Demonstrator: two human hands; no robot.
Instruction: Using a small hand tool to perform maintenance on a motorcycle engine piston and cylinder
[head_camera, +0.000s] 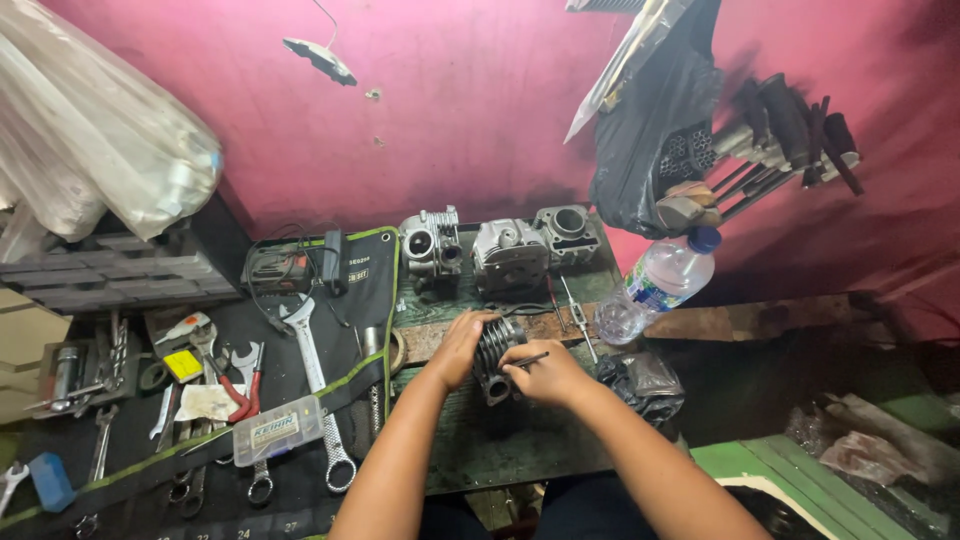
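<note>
The finned cylinder sits just in front of the rusty strip, left hand clamped on its side. Right hand pinches a thin tool; best kept steady, short strokes.

Dim, uneven light; dark shadows at right, wide-angle edge distortion.

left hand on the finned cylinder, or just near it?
Touching. The head view shows the left hand cupped against the left side of the finned cylinder, its fingers wrapped over the top fins with no gap visible.
</note>
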